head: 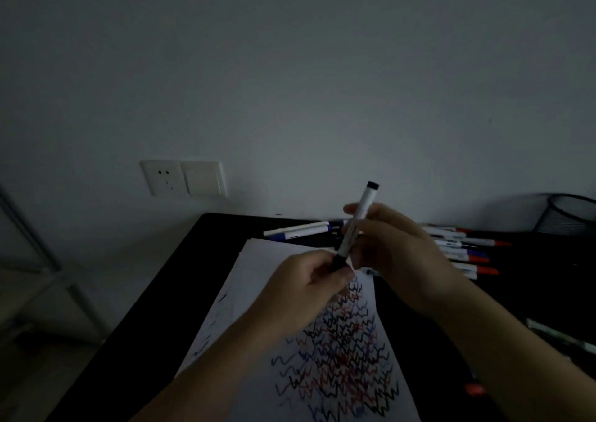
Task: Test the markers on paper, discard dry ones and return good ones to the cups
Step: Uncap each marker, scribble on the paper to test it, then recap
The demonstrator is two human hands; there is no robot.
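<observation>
I hold a white marker with a black end tilted upright above the paper. My right hand grips its white barrel in the middle. My left hand pinches the black cap at the marker's lower end. The paper lies on the black table and bears many red, blue and black zigzag scribbles. Whether the cap is on or coming off I cannot tell in the dim light.
Several loose markers with red and blue caps lie at the back right of the table, two more markers behind the paper. A black mesh cup stands at the far right. A red cap lies near my right forearm.
</observation>
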